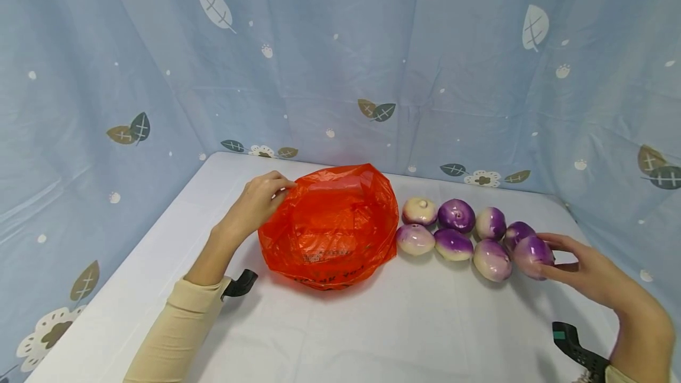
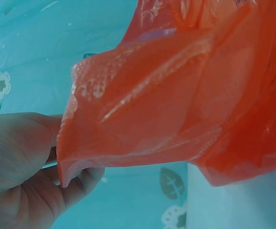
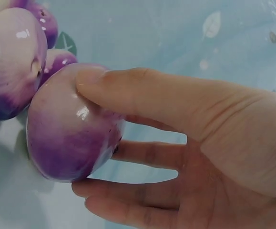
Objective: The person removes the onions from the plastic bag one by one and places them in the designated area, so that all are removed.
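My left hand (image 1: 260, 200) pinches the left rim of a red plastic bag (image 1: 330, 276), which lies with its mouth spread wide on the table. In the left wrist view the edge of the bag (image 2: 142, 105) passes between the thumb and the fingers. On the right, my right hand (image 1: 590, 265) grips a glossy purple-and-white turnip (image 1: 532, 257) at the end of a double row. Its thumb (image 3: 123, 90) presses the pale top of that turnip (image 3: 66, 138), and the other fingers reach round the far side and underneath.
Several more turnips (image 1: 454, 244) stand close together in two rows, right beside the bag's right edge. A white cloth covers the table (image 1: 383, 336). Blue patterned curtains (image 1: 319, 64) hang behind it and at both sides. Each wrist wears a black camera mount (image 1: 240, 283).
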Demonstrator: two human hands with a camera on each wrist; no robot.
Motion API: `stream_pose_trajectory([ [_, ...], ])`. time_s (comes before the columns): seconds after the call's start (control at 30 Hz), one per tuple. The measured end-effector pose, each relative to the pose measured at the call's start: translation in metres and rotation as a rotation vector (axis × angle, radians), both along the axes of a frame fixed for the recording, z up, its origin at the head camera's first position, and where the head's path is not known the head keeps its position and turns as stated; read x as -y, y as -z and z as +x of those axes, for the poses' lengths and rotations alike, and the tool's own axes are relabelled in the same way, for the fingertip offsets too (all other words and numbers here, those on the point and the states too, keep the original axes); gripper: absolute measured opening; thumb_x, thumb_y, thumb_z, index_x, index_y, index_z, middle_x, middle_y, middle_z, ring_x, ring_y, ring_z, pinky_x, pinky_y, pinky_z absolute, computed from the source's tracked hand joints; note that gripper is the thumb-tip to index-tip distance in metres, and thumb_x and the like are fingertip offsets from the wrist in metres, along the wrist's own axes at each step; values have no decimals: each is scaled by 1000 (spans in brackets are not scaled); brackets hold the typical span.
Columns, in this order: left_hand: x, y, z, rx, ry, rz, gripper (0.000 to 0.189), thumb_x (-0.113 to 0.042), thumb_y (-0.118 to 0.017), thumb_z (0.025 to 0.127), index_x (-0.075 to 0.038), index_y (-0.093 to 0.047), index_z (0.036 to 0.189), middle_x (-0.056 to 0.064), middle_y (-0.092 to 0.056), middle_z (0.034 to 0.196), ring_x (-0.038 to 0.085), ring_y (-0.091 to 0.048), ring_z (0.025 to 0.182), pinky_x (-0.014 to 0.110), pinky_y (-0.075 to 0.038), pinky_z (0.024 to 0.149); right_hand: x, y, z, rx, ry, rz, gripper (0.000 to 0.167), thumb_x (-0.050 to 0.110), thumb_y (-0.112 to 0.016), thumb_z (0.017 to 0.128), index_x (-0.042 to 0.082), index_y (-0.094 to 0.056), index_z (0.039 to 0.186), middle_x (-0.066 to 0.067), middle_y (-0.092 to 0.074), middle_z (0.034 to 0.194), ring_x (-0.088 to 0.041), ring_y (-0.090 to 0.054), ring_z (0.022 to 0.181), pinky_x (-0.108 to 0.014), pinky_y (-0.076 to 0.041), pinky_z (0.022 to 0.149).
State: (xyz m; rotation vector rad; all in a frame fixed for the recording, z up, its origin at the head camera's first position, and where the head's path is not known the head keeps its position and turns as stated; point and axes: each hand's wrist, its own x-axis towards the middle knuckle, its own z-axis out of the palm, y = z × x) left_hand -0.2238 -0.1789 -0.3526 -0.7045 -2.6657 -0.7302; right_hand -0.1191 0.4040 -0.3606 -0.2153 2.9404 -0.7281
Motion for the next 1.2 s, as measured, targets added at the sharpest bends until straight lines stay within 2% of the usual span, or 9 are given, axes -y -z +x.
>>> stream_pose_trajectory([
  [0.1, 0, 0, 0, 3, -1, -5, 24, 3, -66, 89, -1, -73, 112, 14, -70, 102, 27, -67, 90, 40, -61, 78, -3, 3, 0, 20, 5, 1, 66, 26, -72, 90, -5, -42, 140, -33, -51, 132, 1, -56, 102, -28, -59, 73],
  [0.13, 0, 0, 0, 4, -1, -7, 24, 3, -66, 89, -1, -73, 112, 13, -70, 102, 27, -67, 90, 40, -61, 78, -3, 4, 0, 28, 4, -3, 67, 26, -71, 90, -6, -41, 140, -34, -51, 132, -9, -57, 107, -33, -60, 74],
  [0.23, -1, 0, 0, 6, -4, -10, 24, 2, -66, 89, -1, -73, 112, 13, -70, 102, 26, -67, 89, 40, -60, 78, -7, 8, -1, 42, -4, -10, 66, 25, -72, 90, -6, -41, 140, -35, -50, 132, -10, -57, 107, -36, -60, 74],
  [0.3, -1, -1, 1, 12, -6, -9, 24, 2, -67, 89, -2, -73, 112, 13, -70, 102, 26, -67, 89, 40, -61, 78, -9, 10, -2, 51, -10, -16, 66, 25, -72, 89, -6, -42, 140, -35, -51, 132, 15, -48, 98, -25, -57, 70],
  [0.37, -1, -1, 1, 16, -7, -9, 24, 2, -67, 89, -2, -73, 112, 13, -70, 102, 26, -66, 89, 39, -61, 77, -11, 11, -3, 70, -16, -21, 65, 24, -71, 89, -7, -42, 139, -37, -51, 131, 15, -48, 99, -24, -57, 69],
  [0.43, -1, -1, 1, 18, -7, -8, 24, 2, -66, 89, -2, -73, 112, 13, -69, 102, 26, -66, 89, 39, -61, 77, -11, 11, -4, 103, -14, -23, 66, 25, -70, 90, -8, -41, 139, -39, -49, 131, -10, -61, 106, -34, -60, 71],
  [0.53, -2, -1, 1, 17, -7, -10, 24, 2, -66, 89, -2, -73, 112, 12, -69, 102, 26, -66, 89, 39, -61, 77, -11, 12, -6, 161, -11, -34, 67, 25, -67, 93, -11, -37, 140, -43, -45, 131, -51, -55, 109, -49, -60, 73],
  [0.83, -1, -1, 1, 1, -2, -10, 23, 3, -66, 89, -1, -73, 111, 13, -69, 100, 26, -66, 87, 39, -60, 76, -12, 17, -9, 226, 0, -37, 67, 27, -65, 94, -11, -35, 141, -45, -42, 132, -53, -55, 109, -50, -60, 74],
  [1.2, 0, -1, -1, 8, -13, 0, 24, 2, -66, 89, -1, -73, 111, 13, -69, 102, 26, -66, 89, 39, -61, 78, -12, 18, -11, 229, 15, -25, 70, 29, -66, 93, -11, -34, 141, -45, -42, 132, -56, -53, 111, -52, -59, 75],
])
